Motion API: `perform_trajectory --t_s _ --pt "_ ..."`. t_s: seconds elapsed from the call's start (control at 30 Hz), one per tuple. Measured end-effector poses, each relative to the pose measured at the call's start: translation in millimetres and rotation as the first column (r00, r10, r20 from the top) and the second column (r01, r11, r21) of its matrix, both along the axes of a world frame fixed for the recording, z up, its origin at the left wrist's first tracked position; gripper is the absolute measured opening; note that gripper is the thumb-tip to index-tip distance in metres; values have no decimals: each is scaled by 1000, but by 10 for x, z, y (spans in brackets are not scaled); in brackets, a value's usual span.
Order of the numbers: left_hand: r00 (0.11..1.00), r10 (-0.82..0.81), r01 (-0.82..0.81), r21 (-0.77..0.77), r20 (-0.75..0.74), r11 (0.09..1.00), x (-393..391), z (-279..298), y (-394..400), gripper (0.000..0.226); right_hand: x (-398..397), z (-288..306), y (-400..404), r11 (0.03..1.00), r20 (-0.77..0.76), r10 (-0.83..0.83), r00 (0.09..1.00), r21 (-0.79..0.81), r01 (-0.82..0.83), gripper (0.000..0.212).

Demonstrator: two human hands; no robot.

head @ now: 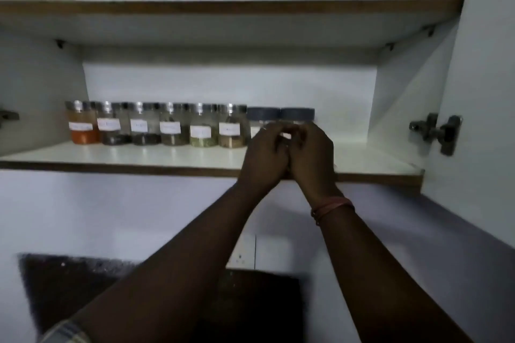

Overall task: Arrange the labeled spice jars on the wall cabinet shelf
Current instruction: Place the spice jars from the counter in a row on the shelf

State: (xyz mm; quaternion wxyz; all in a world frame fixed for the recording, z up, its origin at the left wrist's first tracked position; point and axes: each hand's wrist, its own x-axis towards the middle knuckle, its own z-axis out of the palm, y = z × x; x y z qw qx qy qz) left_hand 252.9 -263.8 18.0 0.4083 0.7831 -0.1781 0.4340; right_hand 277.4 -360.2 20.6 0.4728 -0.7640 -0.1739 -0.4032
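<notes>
Two clear grey-lidded spice jars [280, 117] behind both hands' curled fingers [274, 133]; grasp unclear. Light, rigid, slippery; grip sides.

Both forearms reach up and forward, converging so the hands meet. The left hand [264, 154] and right hand [310, 156] press side by side, fingers curled inward. A reddish thread band [331, 207] circles the right wrist.

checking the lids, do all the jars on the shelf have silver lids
No, the two jars at the right end have dark grey lids, while the six jars to their left have silver ones.
</notes>
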Motion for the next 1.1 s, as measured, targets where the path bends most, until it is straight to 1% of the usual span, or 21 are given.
perform_trajectory --t_s 0.1,0.17,0.23,0.3,0.33,0.43,0.53,0.6,0.63,0.7,0.77,0.83,0.87,0.9,0.97,1.03,1.07,1.1 --pt "992 -6 10 -32 123 999 -297 -344 91 45 -301 -364 88 995 134 91 987 37 -97 17" --pt "982 -10 23 -67 191 997 -487 -581 162 42 -473 -615 159 990 192 129 973 24 -136 17" --pt "983 5 21 -135 186 991 -597 -770 252 39 -598 -840 240 992 220 124 968 -23 -121 18" --pt "995 17 6 -226 102 974 -669 -1007 359 38 -725 -1089 326 991 203 130 970 -54 -121 21" --pt "999 12 2 -264 49 965 -715 -1153 408 38 -801 -1234 365 989 170 140 975 -67 -130 23" --pt "991 -21 -23 -326 -132 945 -891 -1708 602 36 -1030 -1770 520 986 -10 127 992 -110 -127 21" --pt "941 -42 -82 -347 -337 934 -1130 -2407 808 31 -1282 -2421 652 977 -199 125 972 -147 -156 17" --pt "870 -30 -153 -329 -491 932 -1277 -2853 882 23 -1427 -2840 706 969 -309 101 946 -186 -165 16" --pt "815 -41 -188 -332 -578 924 -1353 -3080 912 20 -1506 -3047 725 966 -362 88 928 -196 -169 16" --pt "679 -66 -247 -312 -732 917 -1497 -3494 956 19 -1660 -3430 721 966 -454 72 888 -189 -175 14" --pt "532 -79 -220 -228 -843 948 -1635 -3839 997 23 -1826 -3776 698 971 -561 50 826 -165 -171 12" --pt "410 -127 -158 -208 -903 965 -1823 -4082 1002 31 -1992 -4054 658 974 -681 2 733 -165 -156 14" --pt "349 -159 -162 -226 -923 960 -1907 -4177 991 34 -2069 -4169 625 976 -732 -27 681 -168 -142 15" --pt "295 -180 -169 -236 -938 957 -1978 -4304 983 36 -2152 -4286 589 978 -775 -51 630 -168 -127 16" --pt "196 -181 -134 -209 -964 969 -2134 -4483 958 42 -2299 -4500 510 977 -836 -93 541 -180 -110 19" --pt "143 -159 -136 -179 -977 974 -2187 -4627 957 43 -2398 -4665 442 973 -874 -122 470 -198 -115 21" --pt "110 -220 -200 -238 -969 951 -2212 -4675 942 42 -2418 -4723 413 974 -889 -119 442 -190 -120 22" --pt "82 -225 -177 -237 -971 955 -2201 -4729 909 40 -2419 -4767 387 977 -904 -109 413 -173 -122 25"
